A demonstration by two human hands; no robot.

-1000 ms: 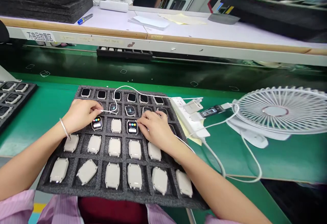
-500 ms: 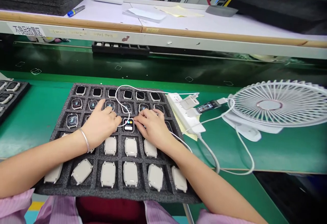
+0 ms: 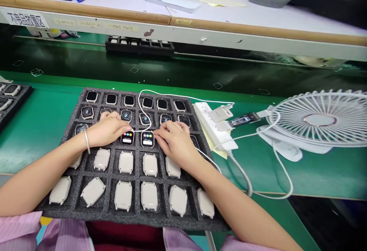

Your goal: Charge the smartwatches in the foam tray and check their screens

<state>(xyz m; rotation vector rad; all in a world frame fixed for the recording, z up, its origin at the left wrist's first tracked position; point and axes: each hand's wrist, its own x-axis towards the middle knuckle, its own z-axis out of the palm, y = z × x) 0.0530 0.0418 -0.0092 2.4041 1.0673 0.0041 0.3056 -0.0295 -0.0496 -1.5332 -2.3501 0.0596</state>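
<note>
At centre, over a tray (image 3: 114, 218), the left hand (image 3: 108, 129) holds a cable (image 3: 138, 99) at one watch (image 3: 127, 138); the right hand (image 3: 177, 141) is beside another lit watch (image 3: 148, 140).

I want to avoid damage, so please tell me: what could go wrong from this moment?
The white cable at the left hand loops over the foam tray, so a tug might catch a watch beneath it. The same hand is at the upper edge of a lit watch and could press it accidentally.
</note>
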